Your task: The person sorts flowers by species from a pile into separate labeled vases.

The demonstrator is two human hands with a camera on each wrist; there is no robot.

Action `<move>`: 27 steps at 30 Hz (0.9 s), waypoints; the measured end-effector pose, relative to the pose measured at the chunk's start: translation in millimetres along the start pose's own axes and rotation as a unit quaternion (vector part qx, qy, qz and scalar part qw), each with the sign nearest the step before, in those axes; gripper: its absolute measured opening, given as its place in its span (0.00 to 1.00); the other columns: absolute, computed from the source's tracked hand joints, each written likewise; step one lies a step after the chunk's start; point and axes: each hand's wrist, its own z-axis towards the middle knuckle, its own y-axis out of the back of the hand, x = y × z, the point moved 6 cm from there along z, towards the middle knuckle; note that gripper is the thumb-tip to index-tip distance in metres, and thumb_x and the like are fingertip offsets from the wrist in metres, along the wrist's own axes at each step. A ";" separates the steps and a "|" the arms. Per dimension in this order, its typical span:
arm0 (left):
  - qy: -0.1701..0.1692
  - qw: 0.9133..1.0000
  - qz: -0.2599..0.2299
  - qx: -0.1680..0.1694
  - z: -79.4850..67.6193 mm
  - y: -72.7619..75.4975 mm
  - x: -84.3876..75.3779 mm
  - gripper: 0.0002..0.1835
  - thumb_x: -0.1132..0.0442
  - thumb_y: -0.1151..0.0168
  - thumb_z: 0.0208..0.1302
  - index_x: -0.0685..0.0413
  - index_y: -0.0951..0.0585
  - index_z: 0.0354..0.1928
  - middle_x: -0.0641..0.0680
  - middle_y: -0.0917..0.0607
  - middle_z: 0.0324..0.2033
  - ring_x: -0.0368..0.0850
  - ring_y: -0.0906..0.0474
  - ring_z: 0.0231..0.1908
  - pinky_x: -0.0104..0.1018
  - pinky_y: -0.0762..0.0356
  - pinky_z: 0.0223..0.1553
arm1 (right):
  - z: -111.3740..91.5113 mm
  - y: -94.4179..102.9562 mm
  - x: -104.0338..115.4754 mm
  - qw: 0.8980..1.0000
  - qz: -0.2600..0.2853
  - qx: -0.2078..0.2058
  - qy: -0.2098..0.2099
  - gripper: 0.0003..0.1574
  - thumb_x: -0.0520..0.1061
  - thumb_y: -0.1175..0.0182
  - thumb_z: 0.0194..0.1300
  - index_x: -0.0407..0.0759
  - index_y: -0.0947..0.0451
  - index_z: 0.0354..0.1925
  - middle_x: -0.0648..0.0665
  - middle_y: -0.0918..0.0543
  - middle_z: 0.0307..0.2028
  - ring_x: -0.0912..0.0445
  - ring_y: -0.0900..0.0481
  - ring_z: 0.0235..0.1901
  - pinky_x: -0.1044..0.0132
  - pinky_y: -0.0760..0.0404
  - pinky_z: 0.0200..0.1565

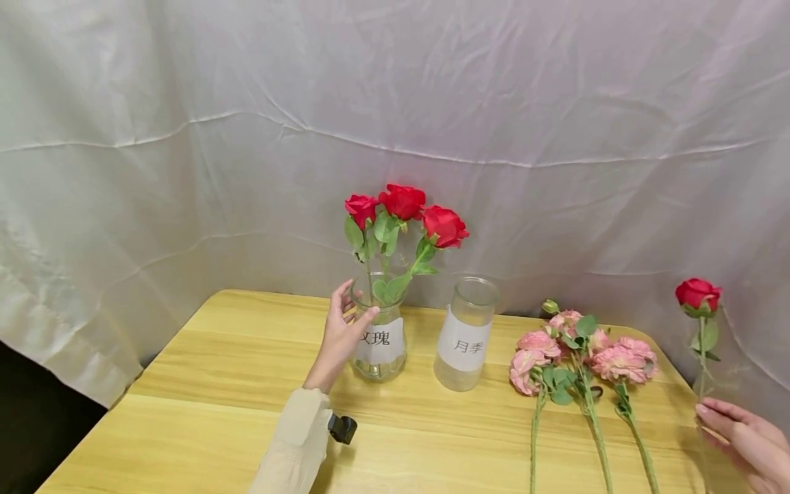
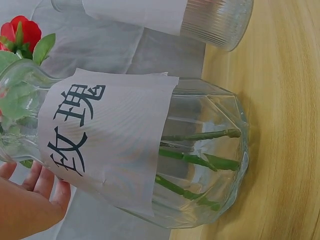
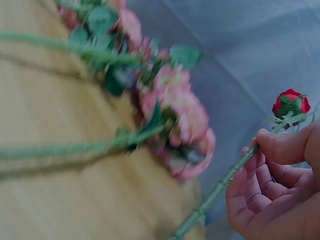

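My left hand (image 1: 341, 334) grips a glass vase (image 1: 378, 371) near its neck, thumb in front and fingers at the far side. Black characters mark the white label (image 2: 107, 135) round this vase. Three red roses (image 1: 402, 202) stand in it, their green stem ends (image 2: 212, 161) visible through the glass near the base. Off to the right, my right hand (image 1: 748, 438) pinches the stem of a single red rose (image 1: 698, 295) between thumb and fingers. That rose is upright, beside the table's right edge. In the right wrist view its green stem (image 3: 216, 191) slants below the fingers.
A second, straighter glass vase (image 1: 458, 379) with its own white label stands right of the first. Several pink flowers (image 1: 623, 359) on long stems lie on the right of the wooden table (image 1: 204, 370). A grey-white curtain (image 1: 278, 171) hangs behind.
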 end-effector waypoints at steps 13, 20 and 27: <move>0.005 1.000 -0.003 0.005 0.6 0.5 0.9 0.40 0.60 0.37 0.56 0.52 0.47 0.67 0.61 0.37 0.59 0.54 0.44 0.58 0.49 0.46 0.58 | -40.8 -66.8 66.5 0.982 0.142 0.050 0.116 0.05 0.38 0.46 0.63 0.47 0.25 0.34 0.53 0.25 0.31 0.61 0.24 0.31 0.69 0.23 0.32; 0.005 1.000 0.008 -0.003 0.3 1.2 1.4 0.39 0.58 0.36 0.55 0.50 0.46 0.66 0.56 0.34 0.57 0.52 0.42 0.57 0.47 0.43 0.57 | -42.5 -94.6 78.2 0.944 0.216 0.122 0.216 0.11 0.29 0.54 0.65 0.38 0.26 0.39 0.48 0.22 0.34 0.59 0.23 0.35 0.67 0.22 0.35; 0.007 1.000 0.010 -0.006 0.2 0.6 1.3 0.39 0.59 0.36 0.55 0.50 0.46 0.66 0.56 0.34 0.57 0.51 0.41 0.57 0.46 0.43 0.57 | 0.1 -95.5 47.0 0.936 0.221 0.118 0.246 0.11 0.28 0.52 0.64 0.36 0.29 0.43 0.45 0.23 0.36 0.56 0.22 0.33 0.65 0.22 0.36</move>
